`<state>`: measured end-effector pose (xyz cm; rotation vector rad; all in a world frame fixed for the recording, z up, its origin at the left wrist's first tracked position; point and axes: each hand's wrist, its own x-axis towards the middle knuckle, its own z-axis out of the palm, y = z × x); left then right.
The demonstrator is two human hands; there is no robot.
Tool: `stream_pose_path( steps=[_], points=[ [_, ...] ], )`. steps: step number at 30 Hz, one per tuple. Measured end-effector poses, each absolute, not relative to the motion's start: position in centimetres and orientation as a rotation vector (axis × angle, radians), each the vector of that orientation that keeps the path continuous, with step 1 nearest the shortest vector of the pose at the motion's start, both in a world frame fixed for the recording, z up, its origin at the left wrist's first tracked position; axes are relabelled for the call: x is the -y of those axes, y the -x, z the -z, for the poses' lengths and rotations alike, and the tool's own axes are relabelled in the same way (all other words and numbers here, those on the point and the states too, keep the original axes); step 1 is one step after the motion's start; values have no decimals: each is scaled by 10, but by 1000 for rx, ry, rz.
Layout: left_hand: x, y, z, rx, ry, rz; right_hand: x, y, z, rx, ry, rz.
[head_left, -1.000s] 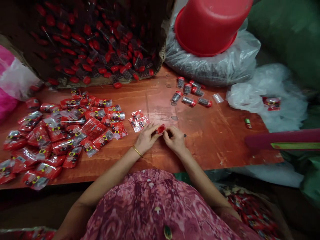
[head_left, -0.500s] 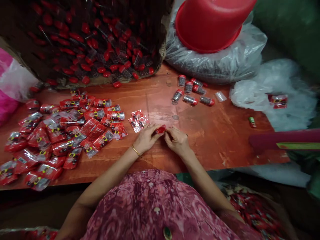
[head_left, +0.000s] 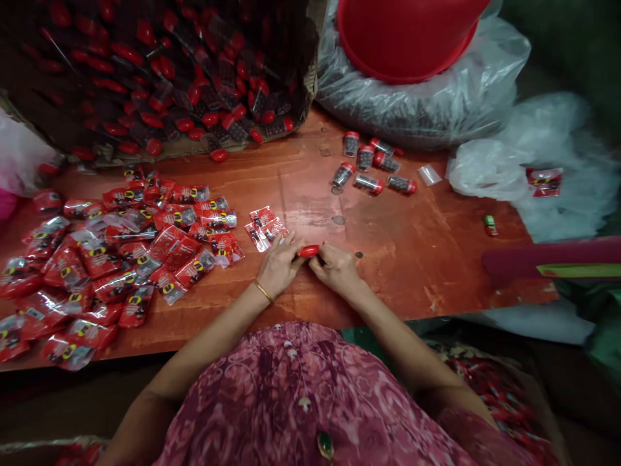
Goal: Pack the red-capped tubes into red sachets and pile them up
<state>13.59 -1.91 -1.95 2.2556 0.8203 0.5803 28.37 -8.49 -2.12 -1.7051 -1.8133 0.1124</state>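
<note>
Low over the table's front middle, my left hand (head_left: 280,266) and my right hand (head_left: 338,266) meet at a small glossy red packet (head_left: 308,250). Only its rounded red top shows; the fingers cover the rest. The left thumb and fingers close on its left end. My right fingers are curled and pressed together at its right end. Just beyond the left hand lie several flat printed red pouches (head_left: 266,228). Farther left spreads a pile of filled red pouches (head_left: 133,243).
A cardboard box (head_left: 313,68) of red-capped clear tubes stands at back left. Several red-capped jars with dark contents (head_left: 365,157) lie right of centre on the wooden table (head_left: 412,259). A red tub (head_left: 407,39) rests on a clear plastic sack (head_left: 412,110). A maroon bar (head_left: 514,262) juts in from the right.
The view has shifted slightly. The red packet has turned in my fingers and now lies flatter, showing a brighter red oval. Both hands stay on it.
</note>
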Motion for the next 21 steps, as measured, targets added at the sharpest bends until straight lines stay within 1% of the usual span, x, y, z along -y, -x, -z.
stream_pose_path(
  steps=[8, 11, 14, 16, 19, 21],
  points=[
    [24, -139, 16, -907, -2280, -486, 85, -284, 29, 1846, 1701, -62],
    [28, -137, 8, -914, -2268, -552, 87, -282, 29, 1833, 1651, -99],
    [29, -121, -13, -954, -2188, -701, 86, -286, 25, 1784, 1595, -161],
    [23, -95, -33, -1131, -2040, -742, 77, -296, 22, 1724, 1632, -127],
    [0, -31, -65, -1631, -1795, -710, 45, -322, 16, 1620, 1800, 97],
    [-20, 17, -82, -1899, -1639, -786, 15, -342, 13, 1559, 1940, 205]
  ],
)
